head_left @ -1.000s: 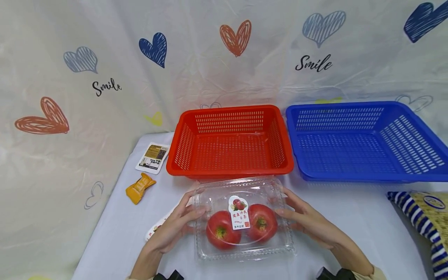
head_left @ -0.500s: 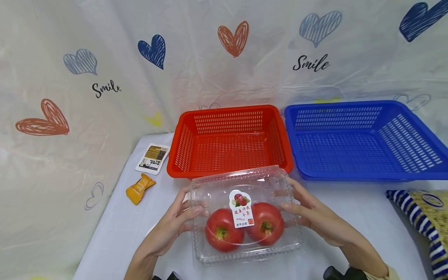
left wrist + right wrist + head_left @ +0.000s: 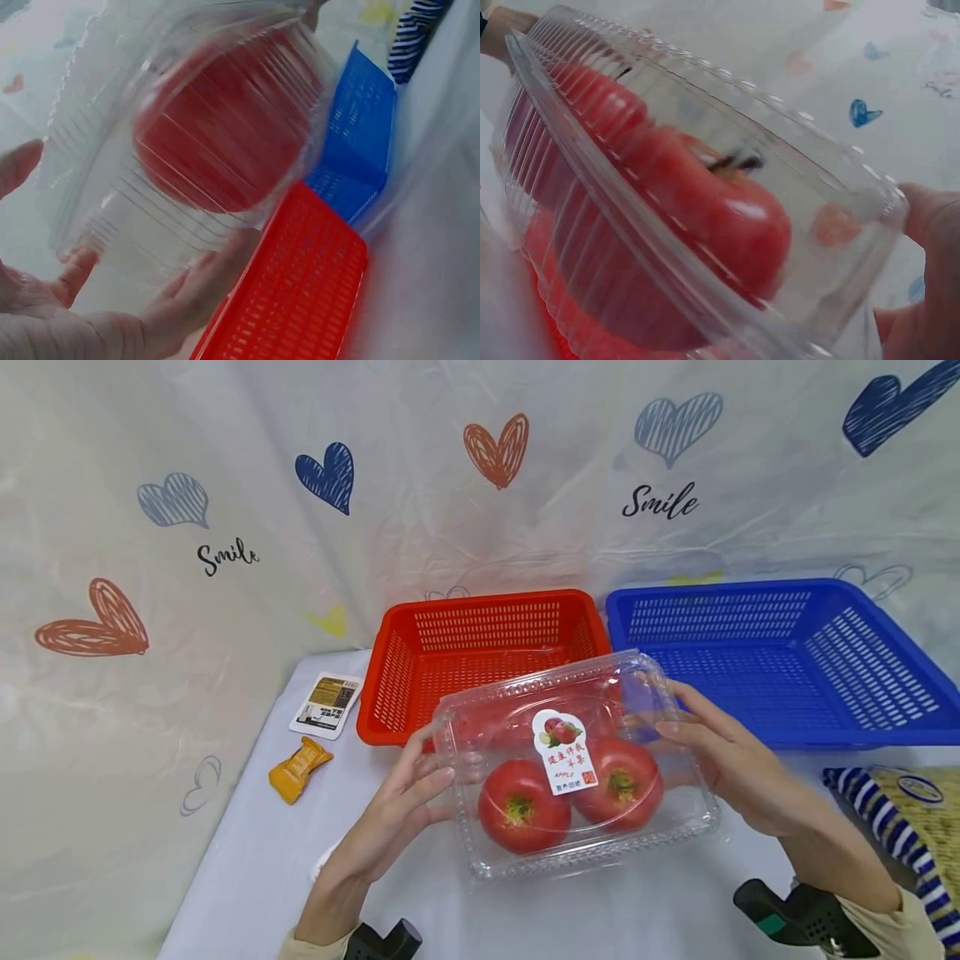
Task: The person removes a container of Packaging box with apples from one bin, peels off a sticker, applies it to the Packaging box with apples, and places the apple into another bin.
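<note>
A clear plastic clamshell box point(image 3: 480, 852) with two red apples point(image 3: 525, 806) inside hangs above the table, tilted with its right end higher. A white label with an apple picture point(image 3: 564, 752) sits on its lid. My left hand point(image 3: 401, 806) grips the box's left end, thumb on the lid edge and fingers beneath. On the right end, my right hand point(image 3: 731, 756) holds it the same way. The left wrist view shows a red apple point(image 3: 225, 120) through the ribbed wall; the right wrist view shows both apples point(image 3: 705, 202) from the side.
Behind the box stand a red basket point(image 3: 408, 610) and, to its right, a blue basket point(image 3: 795, 739). At left lie a white packet point(image 3: 327, 704) and an orange wrapped snack point(image 3: 298, 770). A striped bag point(image 3: 900, 827) lies at the right edge. A white object point(image 3: 322, 862) is mostly hidden behind the left wrist.
Both hands have lifted the apple box from near the table and carried it right and toward the baskets. It has tilted, right end up, and now overlaps both baskets in the head view.
</note>
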Action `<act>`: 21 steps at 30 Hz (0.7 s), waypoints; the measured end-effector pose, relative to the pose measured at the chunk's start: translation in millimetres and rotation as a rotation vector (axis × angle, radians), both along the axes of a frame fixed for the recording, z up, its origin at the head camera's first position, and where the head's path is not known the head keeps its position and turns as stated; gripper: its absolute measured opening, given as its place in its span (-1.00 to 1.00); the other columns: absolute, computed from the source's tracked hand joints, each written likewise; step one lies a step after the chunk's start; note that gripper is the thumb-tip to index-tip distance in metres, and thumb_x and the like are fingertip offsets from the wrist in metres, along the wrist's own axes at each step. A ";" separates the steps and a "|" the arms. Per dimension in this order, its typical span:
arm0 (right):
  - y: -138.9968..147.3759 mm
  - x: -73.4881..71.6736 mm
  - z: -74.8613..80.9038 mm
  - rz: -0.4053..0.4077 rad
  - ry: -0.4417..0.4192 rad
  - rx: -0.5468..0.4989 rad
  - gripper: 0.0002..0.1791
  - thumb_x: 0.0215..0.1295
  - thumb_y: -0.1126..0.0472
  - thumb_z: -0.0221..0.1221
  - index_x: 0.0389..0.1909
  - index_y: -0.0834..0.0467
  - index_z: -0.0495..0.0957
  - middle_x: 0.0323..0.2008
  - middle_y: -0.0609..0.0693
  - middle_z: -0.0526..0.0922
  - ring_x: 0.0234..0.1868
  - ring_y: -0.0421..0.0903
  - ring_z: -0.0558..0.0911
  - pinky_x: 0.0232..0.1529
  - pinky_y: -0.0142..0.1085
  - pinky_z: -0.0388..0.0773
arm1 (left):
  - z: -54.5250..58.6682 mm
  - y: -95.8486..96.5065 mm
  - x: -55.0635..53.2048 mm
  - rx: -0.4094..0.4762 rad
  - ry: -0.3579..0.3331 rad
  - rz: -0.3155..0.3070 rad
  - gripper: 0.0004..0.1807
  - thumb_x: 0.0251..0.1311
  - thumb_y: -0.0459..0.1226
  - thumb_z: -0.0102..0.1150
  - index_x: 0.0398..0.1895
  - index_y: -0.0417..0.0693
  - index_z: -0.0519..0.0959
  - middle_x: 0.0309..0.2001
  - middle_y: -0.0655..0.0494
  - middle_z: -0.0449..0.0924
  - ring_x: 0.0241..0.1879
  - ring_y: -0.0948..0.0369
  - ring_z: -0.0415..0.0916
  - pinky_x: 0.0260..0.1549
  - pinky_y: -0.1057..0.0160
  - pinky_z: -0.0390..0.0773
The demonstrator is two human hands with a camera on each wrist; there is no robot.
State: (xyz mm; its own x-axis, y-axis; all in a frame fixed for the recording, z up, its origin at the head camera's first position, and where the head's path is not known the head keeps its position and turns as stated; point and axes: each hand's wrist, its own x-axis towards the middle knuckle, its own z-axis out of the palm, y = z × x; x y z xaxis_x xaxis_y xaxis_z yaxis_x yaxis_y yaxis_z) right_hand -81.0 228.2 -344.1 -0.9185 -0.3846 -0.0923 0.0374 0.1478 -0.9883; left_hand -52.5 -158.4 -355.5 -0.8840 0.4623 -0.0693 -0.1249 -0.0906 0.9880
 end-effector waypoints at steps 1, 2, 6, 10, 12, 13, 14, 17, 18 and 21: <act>3.5 -2.8 3.8 -0.004 -0.008 0.012 -0.40 0.72 0.08 -0.21 0.68 -0.21 -0.03 0.29 -0.23 0.54 0.16 -0.18 0.64 -0.04 -0.02 0.71 | 0.0 2.8 -1.6 0.019 0.002 -0.009 -0.29 0.54 -0.14 -0.08 0.65 0.09 -0.06 0.51 -0.24 0.18 0.40 -0.16 0.32 0.19 -0.20 0.58; 7.5 -5.6 7.3 -0.009 -0.016 0.018 -0.40 0.73 0.05 -0.23 0.68 -0.23 -0.04 0.28 -0.28 0.54 0.16 -0.21 0.64 -0.03 -0.04 0.71 | -0.3 5.8 -3.0 0.036 0.002 -0.014 -0.30 0.55 -0.14 -0.11 0.65 0.08 -0.07 0.50 -0.23 0.18 0.41 -0.16 0.30 0.19 -0.20 0.58; 24.7 -17.1 20.4 -0.040 -0.028 0.028 -0.43 0.74 -0.02 -0.29 0.68 -0.28 -0.03 0.29 -0.29 0.52 0.15 -0.27 0.64 -0.07 -0.09 0.74 | -4.0 20.4 -6.9 0.096 -0.008 -0.005 -0.35 0.61 -0.06 -0.25 0.65 0.04 -0.05 0.46 -0.26 0.25 0.41 -0.12 0.33 0.21 -0.20 0.57; 45.9 -30.7 30.9 -0.103 -0.031 0.047 -0.44 0.74 -0.07 -0.32 0.66 -0.35 -0.03 0.37 -0.16 0.40 0.28 -0.08 0.53 -0.01 -0.04 0.72 | -10.2 37.5 -9.2 0.122 0.005 0.024 -0.37 0.64 0.01 -0.37 0.64 -0.01 0.03 0.41 -0.32 0.34 0.37 -0.11 0.40 0.25 -0.19 0.54; 58.0 -38.0 35.0 -0.152 -0.047 0.066 -0.43 0.73 -0.12 -0.33 0.66 -0.39 -0.07 0.49 -0.02 0.23 0.37 0.10 0.38 -0.02 -0.12 0.73 | -14.3 47.2 -9.9 0.101 0.036 0.029 -0.37 0.65 0.01 -0.38 0.63 -0.04 0.07 0.40 -0.32 0.36 0.37 -0.15 0.41 0.25 -0.18 0.54; 63.8 -42.0 36.7 -0.177 -0.057 0.067 -0.42 0.72 -0.14 -0.32 0.67 -0.40 -0.09 0.55 0.03 0.15 0.43 0.20 0.27 -0.04 -0.16 0.73 | -16.6 52.3 -10.0 0.074 0.056 0.027 -0.38 0.65 0.01 -0.37 0.63 -0.03 0.08 0.39 -0.31 0.37 0.36 -0.16 0.41 0.26 -0.15 0.55; 68.8 -45.5 38.9 -0.202 -0.069 0.088 -0.41 0.71 -0.18 -0.33 0.67 -0.41 -0.12 0.61 0.07 0.04 0.50 0.31 0.14 -0.05 -0.21 0.72 | -18.8 57.8 -9.7 0.039 0.076 0.025 -0.39 0.65 0.01 -0.36 0.62 -0.01 0.11 0.39 -0.30 0.37 0.36 -0.16 0.42 0.25 -0.12 0.56; 84.3 -55.6 44.8 -0.254 -0.100 0.110 -0.38 0.69 -0.24 -0.32 0.66 -0.46 -0.18 0.69 -0.02 -0.18 0.58 0.35 0.00 -0.13 -0.29 0.73 | -25.4 76.4 -7.6 -0.065 0.130 0.000 -0.42 0.64 0.00 -0.26 0.61 0.09 0.16 0.36 -0.20 0.39 0.34 -0.07 0.45 0.21 0.02 0.60; 90.1 -59.0 45.8 -0.270 -0.112 0.079 -0.39 0.68 -0.24 -0.29 0.65 -0.46 -0.15 0.66 -0.03 -0.09 0.57 0.24 0.14 -0.15 -0.28 0.75 | -27.4 83.4 -7.1 -0.095 0.142 -0.017 -0.43 0.63 0.00 -0.22 0.61 0.14 0.17 0.36 -0.17 0.39 0.34 -0.03 0.46 0.20 0.07 0.61; 106.0 -64.3 46.6 -0.303 -0.126 0.009 -0.42 0.69 -0.21 -0.24 0.63 -0.46 -0.07 0.47 -0.16 0.28 0.32 -0.05 0.57 -0.16 -0.28 0.75 | -31.6 106.8 -7.3 -0.166 0.162 -0.078 -0.42 0.60 0.03 -0.10 0.60 0.25 0.17 0.35 -0.03 0.40 0.30 0.14 0.47 0.15 0.16 0.62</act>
State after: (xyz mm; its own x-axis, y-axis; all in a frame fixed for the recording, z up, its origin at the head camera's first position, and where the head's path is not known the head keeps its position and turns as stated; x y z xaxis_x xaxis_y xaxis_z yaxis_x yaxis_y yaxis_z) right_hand -145.3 334.2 -297.5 -0.9721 -0.0940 -0.2150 0.2033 0.1200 -0.9717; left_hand -59.8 -51.5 -387.1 -0.8519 0.5237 -0.0101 0.0364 0.0785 0.9962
